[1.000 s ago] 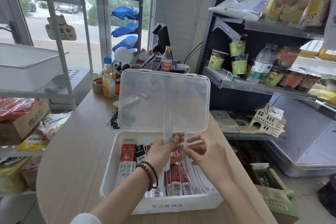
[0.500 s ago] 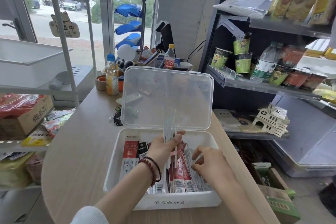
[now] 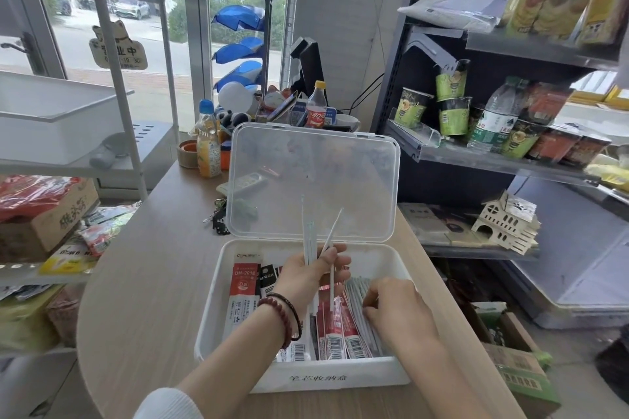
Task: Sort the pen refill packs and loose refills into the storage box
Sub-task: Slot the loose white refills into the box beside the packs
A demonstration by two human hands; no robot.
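A white storage box (image 3: 335, 379) sits on the wooden counter with its clear lid (image 3: 313, 180) standing open at the back. Red refill packs (image 3: 337, 333) lie in its middle, a red-and-white pack (image 3: 242, 292) at the left, and grey loose refills (image 3: 359, 296) at the right. My left hand (image 3: 311, 274) is raised over the box and pinches several thin loose refills (image 3: 309, 238) upright, one leaning right. My right hand (image 3: 396, 308) reaches down into the box's right side, fingers curled among the grey refills; I cannot tell whether it grips one.
Behind the box stand a juice bottle (image 3: 207, 150), a tape roll (image 3: 188, 153), a cola bottle (image 3: 316, 109), keys (image 3: 221, 218) and clutter. A metal shelf (image 3: 493, 160) of cups and bottles is at the right. Cartons (image 3: 514, 360) sit on the floor.
My right hand left the upright refills and dropped into the right side of the box. My left hand keeps the bundle raised, and one refill now leans right.
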